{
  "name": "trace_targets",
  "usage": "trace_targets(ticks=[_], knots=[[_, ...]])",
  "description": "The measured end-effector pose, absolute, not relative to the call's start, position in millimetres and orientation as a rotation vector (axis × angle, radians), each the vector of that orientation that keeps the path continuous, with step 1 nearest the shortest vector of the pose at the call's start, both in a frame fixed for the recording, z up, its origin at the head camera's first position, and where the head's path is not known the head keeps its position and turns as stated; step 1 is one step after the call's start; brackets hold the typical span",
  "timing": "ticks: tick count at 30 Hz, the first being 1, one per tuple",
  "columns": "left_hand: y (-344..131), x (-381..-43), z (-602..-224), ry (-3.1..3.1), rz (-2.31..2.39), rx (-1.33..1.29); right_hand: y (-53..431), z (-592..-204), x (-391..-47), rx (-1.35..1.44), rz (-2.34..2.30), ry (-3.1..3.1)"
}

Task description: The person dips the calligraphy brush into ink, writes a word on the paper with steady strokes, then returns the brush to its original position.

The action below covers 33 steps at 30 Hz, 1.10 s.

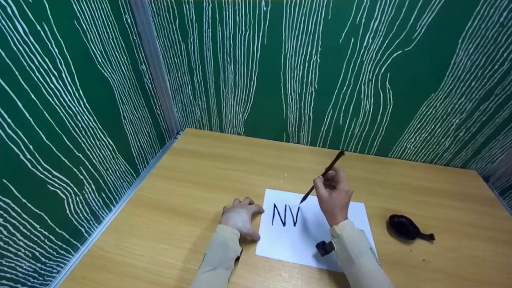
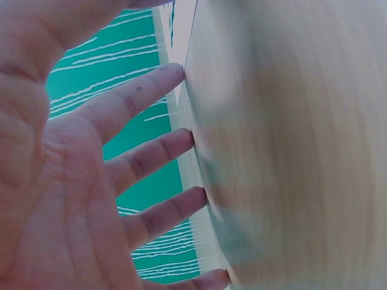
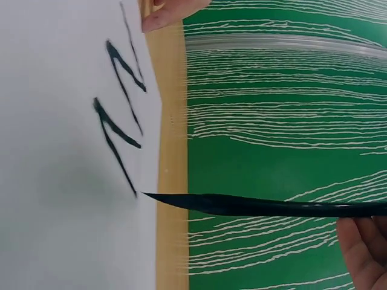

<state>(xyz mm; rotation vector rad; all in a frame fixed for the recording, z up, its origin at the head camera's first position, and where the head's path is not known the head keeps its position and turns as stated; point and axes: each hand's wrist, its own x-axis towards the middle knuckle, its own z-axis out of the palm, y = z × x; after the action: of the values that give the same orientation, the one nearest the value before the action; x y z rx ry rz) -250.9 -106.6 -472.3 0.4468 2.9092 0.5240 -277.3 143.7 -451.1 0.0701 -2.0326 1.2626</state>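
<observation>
My right hand (image 1: pixel 335 200) pinches a dark, slender paintbrush (image 1: pixel 322 177), which slants with its pointed tip down. In the right wrist view the brush tip (image 3: pixel 158 197) is right by the upper end of the last black stroke; whether it touches the paper I cannot tell. A white sheet of paper (image 1: pixel 280 244) bears black strokes (image 1: pixel 285 215) that look like an N and a V. My left hand (image 1: pixel 238 216) has its fingers spread, thumb and index fingertip at the sheet's left edge. In the left wrist view its fingertips (image 2: pixel 175 74) rest on the wooden table (image 2: pixel 302 151).
Right of the paper stands a small dark dish with a short handle (image 1: pixel 404 228). A few tiny specks lie near it on the table. Green walls with white wavy lines (image 1: pixel 272 80) enclose the table's back and left side. A dark wrist camera (image 1: pixel 325 248) hangs over the sheet.
</observation>
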Motion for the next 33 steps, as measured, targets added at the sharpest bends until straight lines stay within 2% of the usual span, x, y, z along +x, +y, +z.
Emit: trace_targets(ticks=[33], knots=[[-106.9,-251.1,-473.0,2.907,0.533,0.455,154.4,-454.5,-281.3,0.085,1.176,-2.076]])
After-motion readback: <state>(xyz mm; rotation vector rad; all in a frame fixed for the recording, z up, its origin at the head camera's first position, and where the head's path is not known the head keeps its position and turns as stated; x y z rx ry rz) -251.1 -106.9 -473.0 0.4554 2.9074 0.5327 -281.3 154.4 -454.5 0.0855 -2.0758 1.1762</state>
